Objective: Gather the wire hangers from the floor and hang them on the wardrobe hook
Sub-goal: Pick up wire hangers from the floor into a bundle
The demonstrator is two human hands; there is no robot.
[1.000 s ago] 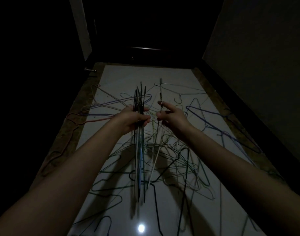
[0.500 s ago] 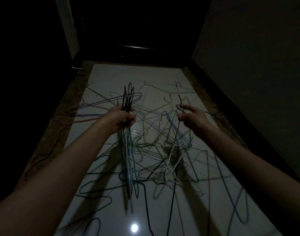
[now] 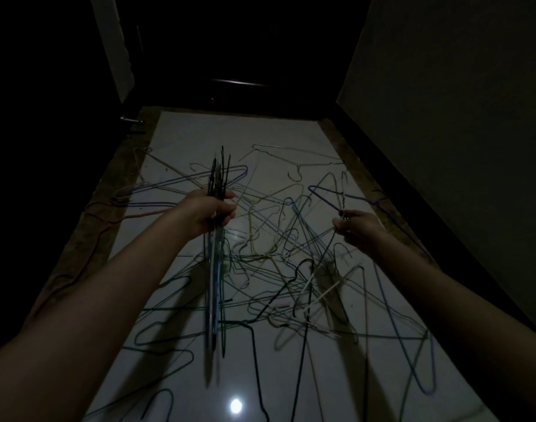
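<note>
Head view: we are gathering wire hangers above a dim floor.
Our left hand is gripping an upright bundle of hangers; our right hand is pinching one hanger's twisted neck; loose hangers are lying tangled below.

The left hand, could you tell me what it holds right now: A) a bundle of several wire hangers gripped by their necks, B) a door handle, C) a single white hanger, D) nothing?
A: the left hand is curled round a bundle of wire hangers, hooks sticking up above the fist and bodies hanging below it.
</note>
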